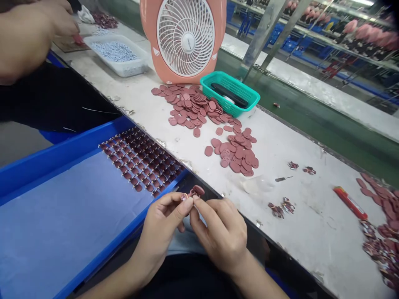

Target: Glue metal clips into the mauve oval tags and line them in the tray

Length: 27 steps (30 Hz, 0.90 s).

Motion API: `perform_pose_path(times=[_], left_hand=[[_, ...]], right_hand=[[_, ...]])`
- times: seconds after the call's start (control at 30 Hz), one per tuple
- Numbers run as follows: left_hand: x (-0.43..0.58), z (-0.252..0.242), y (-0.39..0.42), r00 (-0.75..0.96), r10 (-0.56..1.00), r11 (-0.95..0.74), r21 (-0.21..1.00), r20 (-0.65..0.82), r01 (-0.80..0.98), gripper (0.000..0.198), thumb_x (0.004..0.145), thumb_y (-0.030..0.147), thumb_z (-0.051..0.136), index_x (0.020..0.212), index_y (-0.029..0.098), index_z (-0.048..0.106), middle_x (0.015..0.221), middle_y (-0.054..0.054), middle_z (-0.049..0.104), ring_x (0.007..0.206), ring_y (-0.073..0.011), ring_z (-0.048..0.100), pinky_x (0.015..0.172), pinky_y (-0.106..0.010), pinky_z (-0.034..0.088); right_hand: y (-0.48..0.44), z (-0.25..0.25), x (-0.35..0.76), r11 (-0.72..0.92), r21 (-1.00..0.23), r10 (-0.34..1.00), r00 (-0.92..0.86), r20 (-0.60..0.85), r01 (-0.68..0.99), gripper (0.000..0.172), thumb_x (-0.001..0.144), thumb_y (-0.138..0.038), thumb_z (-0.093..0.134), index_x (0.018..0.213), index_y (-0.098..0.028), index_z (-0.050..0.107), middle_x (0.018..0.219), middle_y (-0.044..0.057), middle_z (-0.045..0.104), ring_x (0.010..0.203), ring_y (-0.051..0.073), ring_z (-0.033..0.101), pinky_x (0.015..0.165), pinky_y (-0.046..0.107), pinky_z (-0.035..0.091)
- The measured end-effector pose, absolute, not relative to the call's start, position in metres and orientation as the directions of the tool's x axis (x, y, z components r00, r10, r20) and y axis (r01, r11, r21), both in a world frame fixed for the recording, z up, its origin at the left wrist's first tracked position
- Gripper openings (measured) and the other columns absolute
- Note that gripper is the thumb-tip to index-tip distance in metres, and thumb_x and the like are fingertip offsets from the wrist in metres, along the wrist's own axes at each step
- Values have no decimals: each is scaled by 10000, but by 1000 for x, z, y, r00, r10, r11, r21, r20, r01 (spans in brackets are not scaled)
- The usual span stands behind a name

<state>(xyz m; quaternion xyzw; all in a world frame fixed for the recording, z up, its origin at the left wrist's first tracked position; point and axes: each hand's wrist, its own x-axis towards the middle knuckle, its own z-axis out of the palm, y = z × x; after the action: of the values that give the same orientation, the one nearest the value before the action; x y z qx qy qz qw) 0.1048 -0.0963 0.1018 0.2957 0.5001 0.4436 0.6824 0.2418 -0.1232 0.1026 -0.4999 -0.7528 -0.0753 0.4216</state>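
In front of my lap, my left hand (166, 222) and my right hand (220, 230) meet, both closed in a fingertip pinch on one small maroon figure. A flat oval maroon disc (198, 190) shows at its top; fingers hide much of the rest. To the left stands a blue tray (71, 199), with rows of finished-looking maroon pieces (143, 160) at its far end. Loose oval maroon discs (238, 151) lie in heaps on the white worktable (199, 166) beyond my hands. Several small patterned figures (281, 207) rest on the table to the right.
An orange fan (146, 25) stands at the back beside a green basket (254, 99) holding a dark object. A small tool (283, 179) and a red-handled item (350, 203) lie to the right. Another person's arm (25, 37) works near a white tub (127, 70).
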Motion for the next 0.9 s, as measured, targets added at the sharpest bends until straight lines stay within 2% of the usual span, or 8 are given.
perform_pose_path(times=[0.13, 0.27, 0.37, 0.47, 0.6, 0.67, 0.8, 0.9], left_hand=[[77, 92, -88, -46, 890, 428, 867, -453, -253, 354, 638, 470, 902, 780, 206, 715, 783, -11, 687, 699, -170, 636, 464, -202, 492], [23, 60, -76, -260, 894, 406, 904, -364, 133, 385, 710, 558, 782, 869, 226, 672, 849, -36, 747, 868, -273, 732, 604, -320, 540], [-14, 32, -64, -311, 901, 407, 839, -303, 361, 210, 740, 393, 756, 840, 218, 696, 806, -28, 750, 961, -314, 709, 743, -425, 481], [-38, 7, -50, -270, 923, 384, 725, -275, 572, 135, 724, 356, 723, 774, 233, 745, 745, -21, 746, 945, -325, 693, 774, -439, 432], [-50, -18, -36, -199, 923, 365, 586, -330, 723, 228, 650, 459, 764, 743, 254, 799, 672, -53, 760, 728, -315, 695, 643, -381, 421], [-49, -24, -35, -170, 935, 327, 569, -313, 754, 294, 700, 498, 714, 813, 245, 814, 721, -51, 776, 738, -300, 701, 620, -367, 398], [-42, -26, -41, -118, 966, 234, 584, -230, 777, 427, 800, 507, 599, 940, 152, 790, 739, -35, 756, 886, -298, 706, 612, -403, 313], [-41, -27, -41, -101, 969, 215, 566, -225, 796, 414, 794, 531, 630, 914, 172, 797, 726, -29, 763, 820, -282, 719, 597, -376, 333]], right_hand=[[-136, 110, 241, 615, -263, 624, -255, 738, 743, 149, 883, -97, 703, 1029, -72, 692, 648, 32, 673, 520, 127, 564, 456, 277, 478], [-151, 107, 248, 629, -297, 667, -303, 681, 718, 83, 912, -100, 662, 986, -83, 697, 618, 23, 671, 504, 125, 575, 460, 270, 504], [-156, 98, 254, 601, -325, 698, -281, 659, 730, 98, 902, -60, 651, 988, -74, 696, 642, 40, 671, 537, 132, 591, 488, 262, 531], [-158, 88, 260, 580, -362, 713, -240, 659, 730, 148, 868, -4, 655, 1000, -60, 692, 658, 57, 660, 562, 143, 584, 487, 262, 523], [-161, 79, 265, 523, -375, 753, -209, 624, 766, 155, 883, -8, 641, 1011, -78, 692, 668, 53, 645, 579, 148, 582, 499, 258, 520], [-163, 76, 267, 495, -375, 765, -188, 616, 784, 160, 896, -20, 637, 1026, -95, 693, 670, 44, 642, 581, 145, 582, 507, 259, 521], [-166, 74, 270, 464, -375, 767, -153, 623, 802, 170, 892, -21, 648, 1035, -101, 693, 684, 47, 646, 586, 148, 593, 515, 263, 523], [-166, 73, 272, 452, -386, 772, -136, 621, 804, 179, 878, -11, 660, 1028, -101, 696, 693, 51, 653, 590, 151, 607, 522, 269, 535]])
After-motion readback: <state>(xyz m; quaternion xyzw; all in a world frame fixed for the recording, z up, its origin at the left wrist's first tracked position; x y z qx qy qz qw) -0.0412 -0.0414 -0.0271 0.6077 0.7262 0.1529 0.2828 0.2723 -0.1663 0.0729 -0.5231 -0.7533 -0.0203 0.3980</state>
